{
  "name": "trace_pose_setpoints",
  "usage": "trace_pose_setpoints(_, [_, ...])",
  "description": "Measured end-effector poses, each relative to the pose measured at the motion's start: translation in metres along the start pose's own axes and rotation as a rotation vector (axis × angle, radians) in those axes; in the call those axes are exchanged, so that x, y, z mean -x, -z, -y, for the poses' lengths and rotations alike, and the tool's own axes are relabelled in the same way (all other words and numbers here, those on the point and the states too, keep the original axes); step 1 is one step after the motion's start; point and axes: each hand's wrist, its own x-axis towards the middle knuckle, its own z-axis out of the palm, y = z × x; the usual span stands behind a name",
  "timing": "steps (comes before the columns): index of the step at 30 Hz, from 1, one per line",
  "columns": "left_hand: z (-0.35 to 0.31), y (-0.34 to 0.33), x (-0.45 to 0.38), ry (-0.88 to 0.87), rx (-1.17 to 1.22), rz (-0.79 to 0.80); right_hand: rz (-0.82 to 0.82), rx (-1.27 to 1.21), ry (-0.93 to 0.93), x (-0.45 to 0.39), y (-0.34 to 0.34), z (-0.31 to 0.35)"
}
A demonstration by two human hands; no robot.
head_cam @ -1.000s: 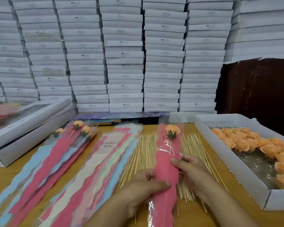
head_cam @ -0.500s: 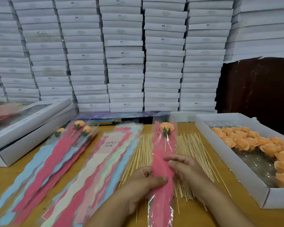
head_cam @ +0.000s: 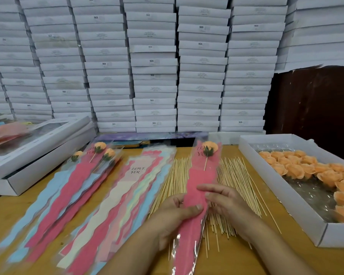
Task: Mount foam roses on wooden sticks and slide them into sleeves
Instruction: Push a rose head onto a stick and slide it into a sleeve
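Even, soft indoor light, faint shadows. Glints on clear film lining tray [head_cam: 314,192]. Wide-angle bowing at edges; left edge blurred, centre sharp.

Stacked white boxes [head_cam: 153,64] fill back wall; dark brown panel [head_cam: 314,100] at right; wooden table [head_cam: 246,257] below.
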Motion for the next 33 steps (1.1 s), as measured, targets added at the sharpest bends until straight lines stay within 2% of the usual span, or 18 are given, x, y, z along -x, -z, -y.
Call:
trace_pose_setpoints(10, [-0.001, 0.002, -0.001, 0.085, -0.015, 0.034, -0.131, 0.003, 0.069, -0.007, 0.004, -0.008])
trace_pose_setpoints(15, [0.003, 0.005, -0.003, 0.070, -0.087, 0.012, -0.132, -0.053, 0.054, -0.010, 0.004, -0.009])
trace_pose_setpoints(21, [-0.010, 0.014, -0.002, 0.029, -0.118, -0.184, -0.189, -0.101, 0.091, -0.009, 0.008, -0.004])
trace_pose_setpoints(30, [-0.084, 0.062, 0.019, -0.140, -0.158, -0.322, -0.193, -0.127, 0.100, -0.011, 0.010, -0.009])
trace_pose_setpoints(33, [-0.097, 0.096, 0.028, -0.160, -0.244, -0.486, -0.206, -0.141, 0.105, -0.011, 0.013, -0.008])
